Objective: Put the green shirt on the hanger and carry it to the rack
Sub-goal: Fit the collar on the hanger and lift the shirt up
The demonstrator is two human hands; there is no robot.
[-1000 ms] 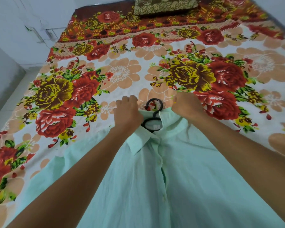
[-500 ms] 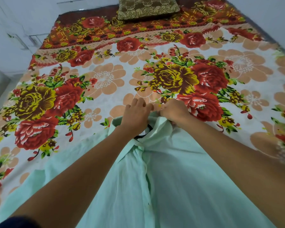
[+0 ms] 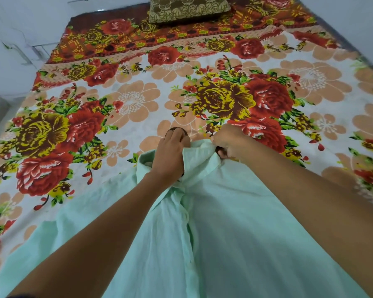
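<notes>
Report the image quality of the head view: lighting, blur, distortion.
Head view: soft, even light, with no glare and only faint shadows under the arms; wide-angle bending curves the bed's edges; slight softness on the left hand, right hand and green shirt; the bedsheet print stays fairly sharp.

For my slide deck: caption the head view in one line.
Both hands, left hand and right hand, grip the green shirt collar on the floral bedsheet.
</notes>
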